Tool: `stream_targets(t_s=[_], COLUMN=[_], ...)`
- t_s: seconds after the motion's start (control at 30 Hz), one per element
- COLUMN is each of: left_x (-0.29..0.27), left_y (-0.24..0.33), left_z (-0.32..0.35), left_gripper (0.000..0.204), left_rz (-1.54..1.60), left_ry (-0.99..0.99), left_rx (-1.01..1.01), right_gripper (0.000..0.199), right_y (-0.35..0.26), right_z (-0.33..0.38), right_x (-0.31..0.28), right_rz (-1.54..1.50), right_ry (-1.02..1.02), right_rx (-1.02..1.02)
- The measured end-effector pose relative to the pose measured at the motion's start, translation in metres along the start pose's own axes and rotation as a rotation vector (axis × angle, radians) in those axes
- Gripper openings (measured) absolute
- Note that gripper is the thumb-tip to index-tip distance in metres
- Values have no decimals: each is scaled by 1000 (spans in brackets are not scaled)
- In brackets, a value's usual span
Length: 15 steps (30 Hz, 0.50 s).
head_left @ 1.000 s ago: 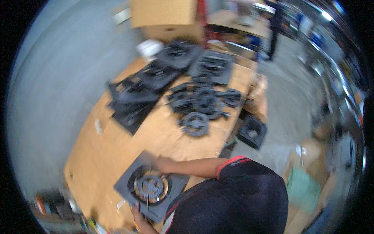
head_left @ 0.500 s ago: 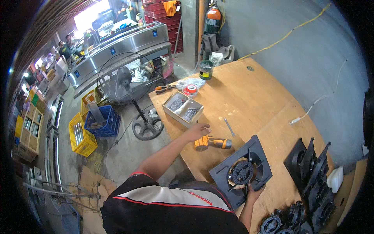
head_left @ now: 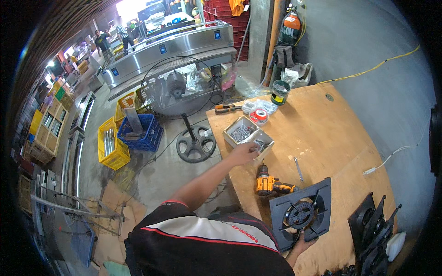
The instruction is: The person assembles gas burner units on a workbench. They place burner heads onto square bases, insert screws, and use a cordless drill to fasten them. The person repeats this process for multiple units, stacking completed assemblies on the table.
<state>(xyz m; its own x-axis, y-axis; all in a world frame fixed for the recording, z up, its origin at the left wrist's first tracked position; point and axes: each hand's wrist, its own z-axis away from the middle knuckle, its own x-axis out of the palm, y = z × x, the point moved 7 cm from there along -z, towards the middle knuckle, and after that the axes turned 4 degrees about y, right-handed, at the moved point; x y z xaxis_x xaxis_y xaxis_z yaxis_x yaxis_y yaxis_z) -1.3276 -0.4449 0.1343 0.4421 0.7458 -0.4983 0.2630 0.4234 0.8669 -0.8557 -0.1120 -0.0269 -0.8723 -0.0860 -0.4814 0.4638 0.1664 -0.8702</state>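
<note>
My left hand (head_left: pixel 244 152) reaches into the small divided cardboard box (head_left: pixel 248 135) of metal screws (head_left: pixel 240 133) near the worktop (head_left: pixel 331 133) edge, fingers curled narrow; whether a screw is pinched, I cannot tell. My right hand (head_left: pixel 301 241) grips the lower edge of the square black plastic fan frame (head_left: pixel 301 214), lying flat. I judge this the fastener-fetching step. The yellow cordless drill (head_left: pixel 271 185) lies between box and frame.

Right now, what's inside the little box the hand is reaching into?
The small box holds two compartments of grey metal screws. The left hand covers part of the nearer compartment, so what lies beneath it stays hidden.
</note>
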Motion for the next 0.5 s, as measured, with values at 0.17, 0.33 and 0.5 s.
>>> stream_targets(t_s=[0.17, 0.33, 0.5], left_x=[-18, -17, -12], left_y=[-8, -29, -44], left_z=[-23, -32, -35], left_gripper=[49, 46, 43], left_rz=[-113, -137, -104], left_ry=[30, -57, -43], left_rx=[78, 37, 61], right_gripper=[87, 61, 61], right_y=[18, 7, 13], right_z=[-8, 5, 7], right_x=[-14, -42, -44], right_rz=[-34, 61, 44], right_ry=[-60, -2, 104], right_rx=[23, 223, 124])
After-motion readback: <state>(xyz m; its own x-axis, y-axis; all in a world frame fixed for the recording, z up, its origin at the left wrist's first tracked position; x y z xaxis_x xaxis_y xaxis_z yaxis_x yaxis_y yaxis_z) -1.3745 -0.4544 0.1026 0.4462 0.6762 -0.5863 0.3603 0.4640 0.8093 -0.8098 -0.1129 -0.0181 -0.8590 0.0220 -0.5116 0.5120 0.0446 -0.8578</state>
